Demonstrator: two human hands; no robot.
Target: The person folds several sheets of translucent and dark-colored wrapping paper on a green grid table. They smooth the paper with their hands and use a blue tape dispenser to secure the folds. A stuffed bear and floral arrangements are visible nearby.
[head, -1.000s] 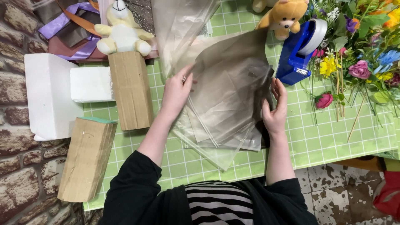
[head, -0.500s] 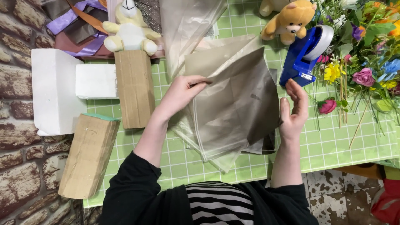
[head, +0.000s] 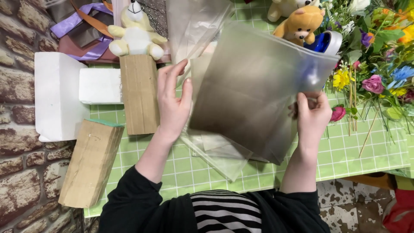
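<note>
Clear cellophane sheet (head: 254, 90) is held lifted at frame centre, pinched by left hand (head: 172, 103) and right hand (head: 312, 116) fingers; squaring judged next.

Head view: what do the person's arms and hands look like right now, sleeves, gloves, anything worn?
Both hands are bare: no gloves, and no rings or watch that I can make out on the left hand or right hand. Black sleeves are pushed up, leaving the forearms uncovered. A black-and-white striped top shows between them.
</note>
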